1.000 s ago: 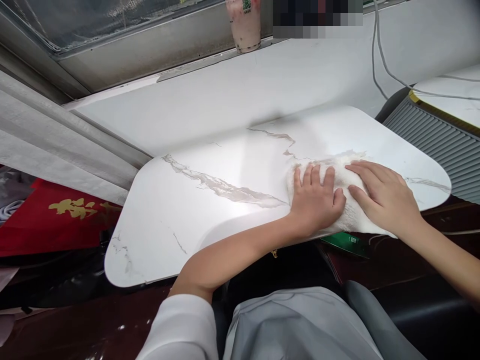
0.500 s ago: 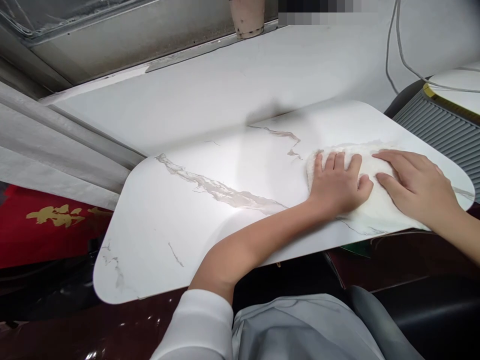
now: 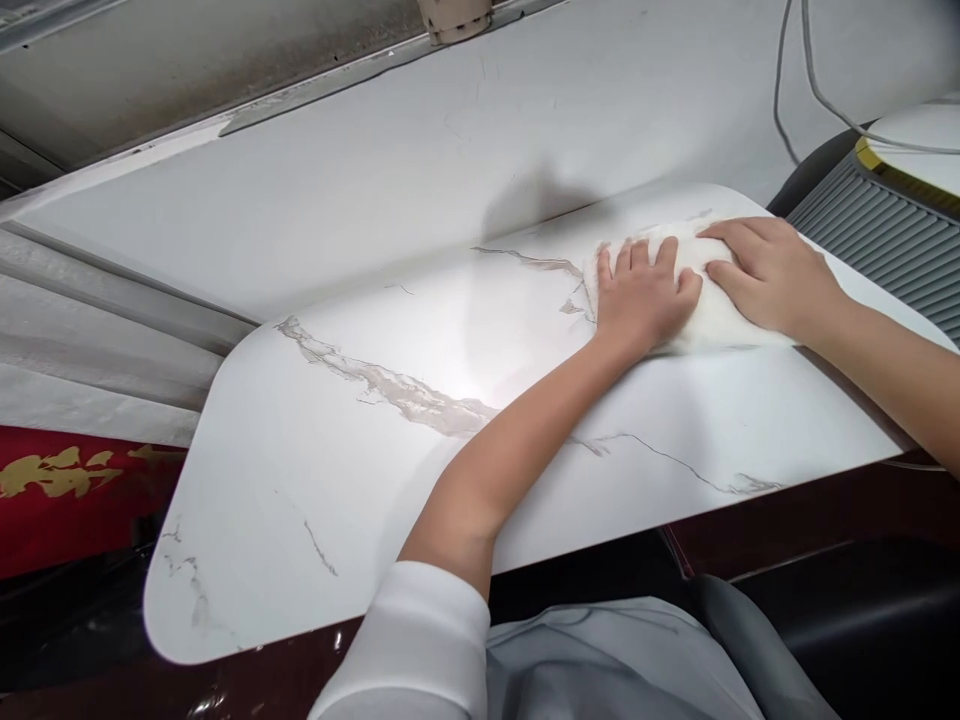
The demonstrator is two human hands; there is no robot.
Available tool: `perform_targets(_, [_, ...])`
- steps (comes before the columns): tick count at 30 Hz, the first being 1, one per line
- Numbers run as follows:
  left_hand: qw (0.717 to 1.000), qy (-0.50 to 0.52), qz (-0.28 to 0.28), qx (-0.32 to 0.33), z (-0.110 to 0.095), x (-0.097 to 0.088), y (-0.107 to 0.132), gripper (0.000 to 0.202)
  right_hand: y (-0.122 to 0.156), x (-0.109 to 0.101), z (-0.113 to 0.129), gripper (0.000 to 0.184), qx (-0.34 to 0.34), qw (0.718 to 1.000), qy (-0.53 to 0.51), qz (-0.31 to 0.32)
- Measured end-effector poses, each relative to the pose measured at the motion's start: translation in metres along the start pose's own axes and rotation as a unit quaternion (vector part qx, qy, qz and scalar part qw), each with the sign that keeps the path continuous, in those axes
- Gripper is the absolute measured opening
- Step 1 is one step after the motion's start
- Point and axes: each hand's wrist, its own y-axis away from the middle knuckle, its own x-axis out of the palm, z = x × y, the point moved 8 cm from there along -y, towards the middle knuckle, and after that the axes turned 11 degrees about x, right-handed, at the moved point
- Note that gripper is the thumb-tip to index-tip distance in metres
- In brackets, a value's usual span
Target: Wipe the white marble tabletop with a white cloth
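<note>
A white cloth [image 3: 721,318] lies spread on the white marble-patterned table [image 3: 390,490], over its right-hand part. My left hand [image 3: 643,297] rests palm down on the cloth's left side, fingers spread and pressing on it. On the right side of the same cloth lies my right hand [image 3: 787,278], its fingers stretched out and apart. Both hands are open, and part of the cloth is hidden beneath them.
A cup [image 3: 456,20] stands on the ledge behind the table. Grey cables [image 3: 814,85] hang at the back right, above a ribbed grey object [image 3: 874,220] with a yellow edge. Red fabric with gold marks [image 3: 67,490] is at the left.
Both hands have slid the cloth away from me, from near the front edge toward the table's far side. The camera view has shifted somewhat too.
</note>
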Motion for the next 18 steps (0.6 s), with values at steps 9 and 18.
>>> perform_targets(9, [0.999,0.031,-0.015,-0.033,0.036,0.004,-0.04,0.049,-0.047,0.014,0.013,0.043,0.001,1.0,0.003,0.029])
perform_targets(18, [0.998,0.01,-0.044,-0.035,0.063,-0.006,-0.065,0.045,-0.083,0.027,0.025,0.041,-0.014,0.999,0.019,0.027])
